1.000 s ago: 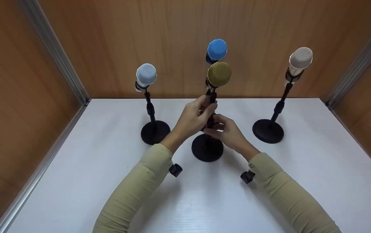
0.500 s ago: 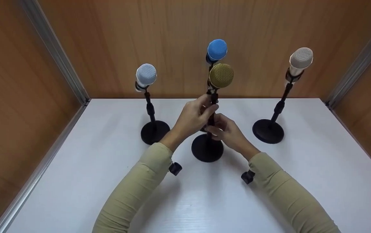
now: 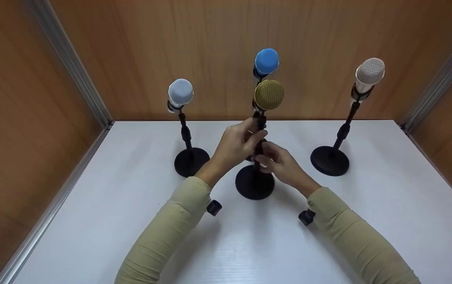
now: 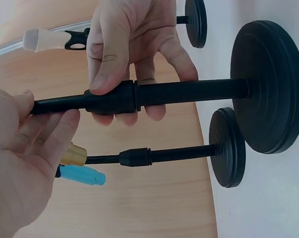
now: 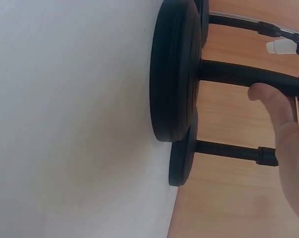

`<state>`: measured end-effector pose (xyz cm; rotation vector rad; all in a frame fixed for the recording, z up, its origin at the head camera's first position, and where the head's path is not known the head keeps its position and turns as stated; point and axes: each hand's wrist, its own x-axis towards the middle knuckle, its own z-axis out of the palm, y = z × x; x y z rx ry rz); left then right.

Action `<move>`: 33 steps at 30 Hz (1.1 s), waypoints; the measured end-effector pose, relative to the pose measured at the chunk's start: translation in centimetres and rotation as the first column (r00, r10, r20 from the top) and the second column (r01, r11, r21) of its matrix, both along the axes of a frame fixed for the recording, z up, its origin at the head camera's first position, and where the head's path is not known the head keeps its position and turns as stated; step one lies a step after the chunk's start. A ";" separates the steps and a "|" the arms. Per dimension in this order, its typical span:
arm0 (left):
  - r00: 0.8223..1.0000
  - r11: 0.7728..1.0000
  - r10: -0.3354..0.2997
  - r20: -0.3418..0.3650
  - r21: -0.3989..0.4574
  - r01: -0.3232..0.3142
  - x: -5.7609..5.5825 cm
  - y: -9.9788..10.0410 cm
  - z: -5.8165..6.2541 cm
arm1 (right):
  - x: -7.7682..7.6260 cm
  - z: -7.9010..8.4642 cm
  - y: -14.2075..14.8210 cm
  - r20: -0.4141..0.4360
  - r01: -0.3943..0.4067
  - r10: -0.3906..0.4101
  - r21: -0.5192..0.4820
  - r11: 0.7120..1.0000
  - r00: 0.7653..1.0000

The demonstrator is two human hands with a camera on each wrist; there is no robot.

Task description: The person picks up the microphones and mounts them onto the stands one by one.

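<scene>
A gold microphone (image 3: 269,94) sits at the top of a black desk stand in the middle of the table. My left hand (image 3: 236,142) grips the thin upper rod (image 4: 60,104) just below the microphone. Lower down, my right hand (image 3: 285,165) holds the stand around its adjusting collar (image 4: 112,96), thumb on one side and fingers on the other. The round black base (image 3: 254,182) rests flat on the table. In the right wrist view, one finger of the right hand (image 5: 290,144) lies along the lower tube (image 5: 238,73).
Behind stands a blue microphone (image 3: 267,61) on its own stand. A white microphone (image 3: 181,92) is at the left, a pale one (image 3: 370,71) at the right. Two black clips (image 3: 214,207) show beside the sleeves. Wooden panels (image 3: 147,59) enclose the white table (image 3: 131,221).
The gold microphone has shifted a little down and to the right against the blue one. Both hands keep their hold on the stand. The whole head view has drifted slightly.
</scene>
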<state>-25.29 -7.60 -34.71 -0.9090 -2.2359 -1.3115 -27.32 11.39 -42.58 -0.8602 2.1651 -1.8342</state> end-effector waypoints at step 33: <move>0.871 0.725 0.240 0.429 -0.676 0.133 0.5 -2.8 -1.4 | 0.7 6.2 1.1 0.102 -0.216 0.268 0.870 0.442 0.958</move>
